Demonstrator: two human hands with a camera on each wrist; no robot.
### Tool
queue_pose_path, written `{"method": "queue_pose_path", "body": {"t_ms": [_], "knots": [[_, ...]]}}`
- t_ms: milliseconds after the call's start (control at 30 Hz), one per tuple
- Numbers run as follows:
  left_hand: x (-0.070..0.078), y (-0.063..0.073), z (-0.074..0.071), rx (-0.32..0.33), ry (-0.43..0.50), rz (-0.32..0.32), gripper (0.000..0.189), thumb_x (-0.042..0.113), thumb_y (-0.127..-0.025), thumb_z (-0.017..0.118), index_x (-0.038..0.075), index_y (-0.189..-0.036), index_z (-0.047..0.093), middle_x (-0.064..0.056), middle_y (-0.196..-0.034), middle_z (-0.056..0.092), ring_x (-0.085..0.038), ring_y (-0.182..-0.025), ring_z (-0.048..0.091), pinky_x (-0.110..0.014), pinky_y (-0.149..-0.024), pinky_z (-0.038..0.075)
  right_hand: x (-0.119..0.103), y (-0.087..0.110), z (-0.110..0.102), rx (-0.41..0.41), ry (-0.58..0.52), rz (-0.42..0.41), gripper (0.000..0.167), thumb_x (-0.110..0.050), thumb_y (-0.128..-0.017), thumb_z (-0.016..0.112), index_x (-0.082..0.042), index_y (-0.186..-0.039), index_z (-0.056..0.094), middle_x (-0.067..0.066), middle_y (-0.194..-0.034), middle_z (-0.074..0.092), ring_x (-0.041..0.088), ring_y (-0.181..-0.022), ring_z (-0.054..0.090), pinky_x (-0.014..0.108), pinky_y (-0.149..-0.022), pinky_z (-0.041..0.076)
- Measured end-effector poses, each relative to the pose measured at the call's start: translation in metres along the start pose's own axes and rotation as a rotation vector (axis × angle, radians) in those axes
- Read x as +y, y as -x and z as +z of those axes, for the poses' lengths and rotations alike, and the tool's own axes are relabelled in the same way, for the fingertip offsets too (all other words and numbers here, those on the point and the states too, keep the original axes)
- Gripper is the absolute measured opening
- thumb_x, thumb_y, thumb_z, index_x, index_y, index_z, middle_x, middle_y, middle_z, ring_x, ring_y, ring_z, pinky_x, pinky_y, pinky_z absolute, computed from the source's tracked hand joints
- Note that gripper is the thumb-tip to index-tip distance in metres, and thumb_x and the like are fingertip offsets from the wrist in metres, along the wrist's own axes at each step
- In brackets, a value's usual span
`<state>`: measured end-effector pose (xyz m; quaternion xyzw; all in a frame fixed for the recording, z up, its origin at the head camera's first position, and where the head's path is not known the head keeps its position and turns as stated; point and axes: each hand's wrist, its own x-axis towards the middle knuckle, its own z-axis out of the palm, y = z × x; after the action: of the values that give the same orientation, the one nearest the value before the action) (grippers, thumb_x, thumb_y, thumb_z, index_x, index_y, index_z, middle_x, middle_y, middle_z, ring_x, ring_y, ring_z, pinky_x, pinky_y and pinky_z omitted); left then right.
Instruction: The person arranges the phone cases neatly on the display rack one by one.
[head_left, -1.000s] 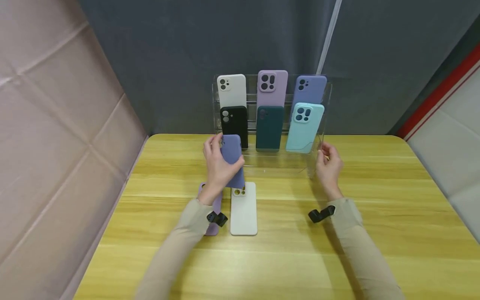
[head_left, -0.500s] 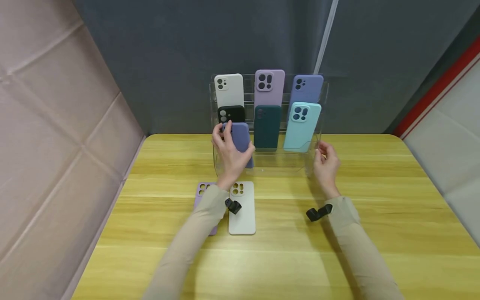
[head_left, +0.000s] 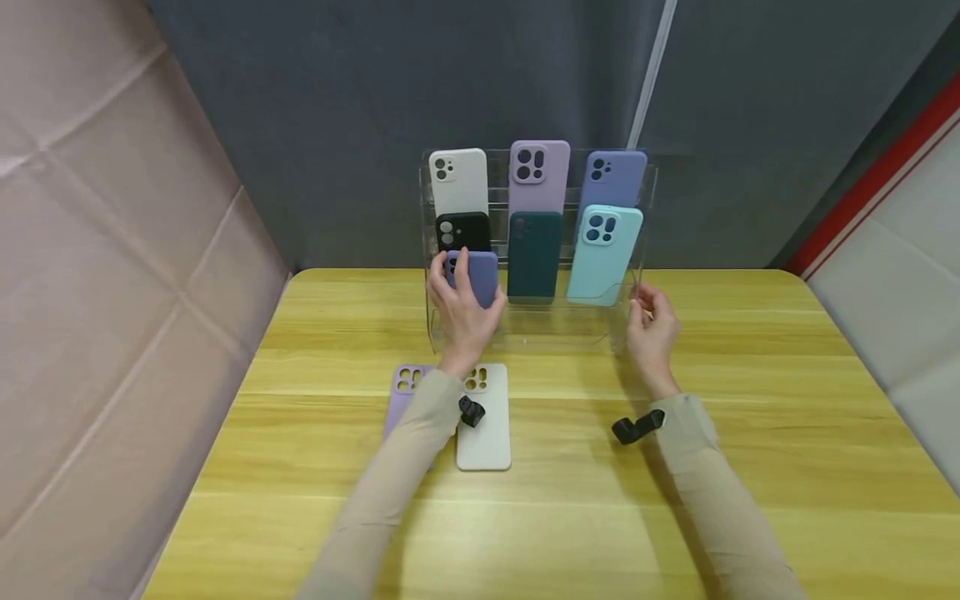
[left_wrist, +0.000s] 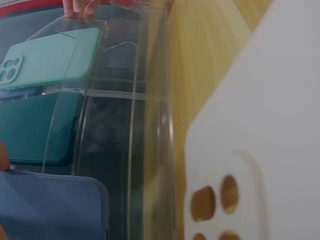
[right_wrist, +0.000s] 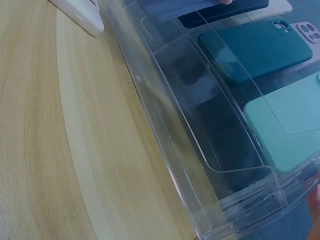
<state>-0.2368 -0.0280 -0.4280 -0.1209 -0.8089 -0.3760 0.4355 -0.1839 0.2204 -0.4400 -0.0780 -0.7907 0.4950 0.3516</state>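
My left hand point(head_left: 465, 321) grips a blue-violet phone case point(head_left: 482, 282) by its sides. It stands upright at the front left of a clear acrylic display stand point(head_left: 543, 329), covering the lower part of a black phone case point(head_left: 471, 229). Behind the palm its lower end is hidden in the head view; in the left wrist view its lower edge point(left_wrist: 55, 207) lies within the stand's front section. At the stand's right side, my right hand point(head_left: 654, 333) pinches the clear panel between thumb and fingers. A dark teal case point(head_left: 536, 258) and a mint case point(head_left: 604, 258) lean alongside.
White point(head_left: 459, 183), lilac point(head_left: 540, 179) and blue-violet point(head_left: 617, 179) cases fill the stand's back row. On the wooden table point(head_left: 570, 500) lie a white case point(head_left: 487, 442) and a lilac case point(head_left: 401, 400), partly under my left forearm. A grey curtain point(head_left: 375, 125) hangs behind.
My left hand has carried the blue-violet case up and right into the stand's front left, in front of the black case, then slightly down. The right hand keeps its hold.
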Motion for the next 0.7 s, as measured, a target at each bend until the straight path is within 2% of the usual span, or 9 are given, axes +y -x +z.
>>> {"method": "queue_pose_path", "body": {"t_ms": [167, 533, 700], "knots": [[0.000, 0.006, 0.003, 0.014, -0.025, 0.006, 0.073, 0.020, -0.073, 0.073, 0.011, -0.138, 0.040, -0.020, -0.138, 0.025, -0.036, -0.125, 0.029, -0.050, -0.099, 0.036, 0.000, 0.000, -0.001, -0.004, 0.000, 0.021, 0.025, 0.005, -0.091, 0.052, 0.008, -0.114, 0.059, 0.022, -0.107, 0.062, 0.022, -0.094, 0.057, 0.006, -0.074, 0.043], [0.000, 0.014, 0.009, 0.029, -0.083, 0.014, 0.075, 0.018, -0.071, 0.076, 0.011, -0.137, 0.041, -0.023, -0.135, 0.029, -0.041, -0.119, 0.033, -0.053, -0.093, 0.039, -0.001, -0.001, 0.000, 0.005, -0.001, 0.008, 0.024, 0.004, -0.090, 0.052, 0.008, -0.113, 0.059, 0.022, -0.106, 0.063, 0.022, -0.092, 0.057, 0.005, -0.072, 0.042], [0.000, 0.018, 0.008, 0.036, -0.089, -0.009, 0.075, 0.017, -0.071, 0.076, 0.010, -0.137, 0.041, -0.023, -0.136, 0.028, -0.041, -0.120, 0.032, -0.052, -0.095, 0.038, -0.002, 0.000, -0.001, 0.011, -0.016, -0.004, 0.024, 0.005, -0.090, 0.052, 0.010, -0.112, 0.059, 0.024, -0.105, 0.063, 0.020, -0.091, 0.056, 0.004, -0.072, 0.042]]}}
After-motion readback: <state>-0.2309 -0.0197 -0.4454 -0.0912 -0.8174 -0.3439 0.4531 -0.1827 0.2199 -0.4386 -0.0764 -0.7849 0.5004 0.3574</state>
